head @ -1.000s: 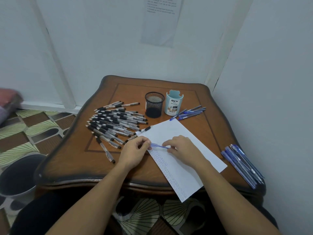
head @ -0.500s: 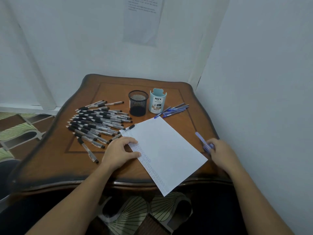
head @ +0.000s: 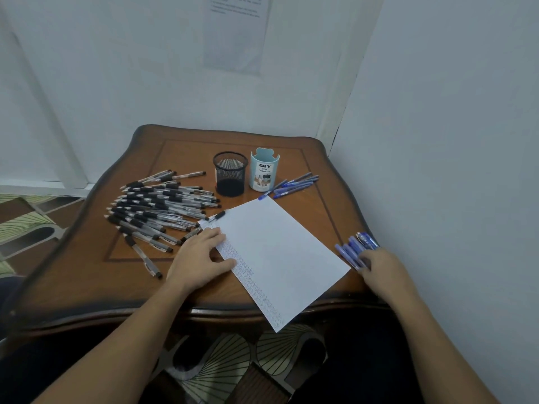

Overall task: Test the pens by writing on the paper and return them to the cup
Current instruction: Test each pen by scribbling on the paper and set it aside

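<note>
a: wooden table tucked in a white-walled corner, patterned floor below. status?

b: left hand flat on the paper, fingers straight, pinning the left edge beside rows of test marks. right hand at the table's right edge, fingertips touching the near ends of the blue pens.

a: gripping one?

b: cannot tell. fingers curled over the bundle, any pinch hidden behind the knuckles.

a: geometry for the pick?

b: bundle straight ahead of the right fingertips. long axes roughly parallel, running away from the hand and to the left. right hand clearly nearer. left well apart, across the sheet.

a: cups?

b: black mesh cup and pale blue organiser cup upright, side by side at back centre. second blue cluster lying just right of the organiser. black pens fanned out left of the paper.

a: next?

b: probably lift one pen by its near end, swing left onto the sheet, scribble, then drop in a cup. risk: dragging neighbours off the table edge.
</note>
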A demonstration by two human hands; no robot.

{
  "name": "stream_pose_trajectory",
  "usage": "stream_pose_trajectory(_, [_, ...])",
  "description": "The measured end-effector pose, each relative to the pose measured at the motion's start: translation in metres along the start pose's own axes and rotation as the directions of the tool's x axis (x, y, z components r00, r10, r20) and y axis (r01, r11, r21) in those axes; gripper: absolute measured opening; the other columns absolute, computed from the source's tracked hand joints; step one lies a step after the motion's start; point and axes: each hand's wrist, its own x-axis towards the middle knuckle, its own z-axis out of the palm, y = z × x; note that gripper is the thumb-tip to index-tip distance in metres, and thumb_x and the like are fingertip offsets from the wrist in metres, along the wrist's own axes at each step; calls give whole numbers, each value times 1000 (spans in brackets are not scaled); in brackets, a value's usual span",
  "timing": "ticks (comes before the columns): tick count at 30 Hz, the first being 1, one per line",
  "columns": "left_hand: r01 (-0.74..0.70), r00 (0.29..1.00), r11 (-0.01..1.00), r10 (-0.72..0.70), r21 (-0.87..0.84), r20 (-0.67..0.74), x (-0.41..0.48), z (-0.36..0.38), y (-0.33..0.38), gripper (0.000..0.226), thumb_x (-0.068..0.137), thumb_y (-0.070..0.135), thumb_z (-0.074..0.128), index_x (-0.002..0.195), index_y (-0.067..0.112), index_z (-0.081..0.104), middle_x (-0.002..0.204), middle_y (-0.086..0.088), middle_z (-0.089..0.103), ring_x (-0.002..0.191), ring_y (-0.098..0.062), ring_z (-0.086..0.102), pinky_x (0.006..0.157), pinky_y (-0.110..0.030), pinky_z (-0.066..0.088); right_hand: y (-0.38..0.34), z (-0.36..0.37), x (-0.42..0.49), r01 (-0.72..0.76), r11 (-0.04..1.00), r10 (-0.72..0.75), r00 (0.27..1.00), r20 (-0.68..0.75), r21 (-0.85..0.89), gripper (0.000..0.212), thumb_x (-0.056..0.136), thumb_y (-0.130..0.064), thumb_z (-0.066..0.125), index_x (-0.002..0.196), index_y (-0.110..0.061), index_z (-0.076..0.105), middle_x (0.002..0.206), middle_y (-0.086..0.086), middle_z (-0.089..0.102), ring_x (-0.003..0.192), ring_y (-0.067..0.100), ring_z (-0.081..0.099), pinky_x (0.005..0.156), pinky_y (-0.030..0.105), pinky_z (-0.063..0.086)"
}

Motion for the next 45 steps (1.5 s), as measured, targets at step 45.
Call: stream_pose_trajectory(45, [0, 1000, 993, -3, 119, 24, 9, 6, 2, 78, 88, 63, 51, 152, 25, 29, 161, 8, 17, 147, -9, 12, 118, -30, 6, -137, 17, 86, 441, 801, -425, 895, -136, 404, 10, 97, -33, 59, 101, -27, 52, 99, -6, 64, 82, 11, 59, 67, 25, 49])
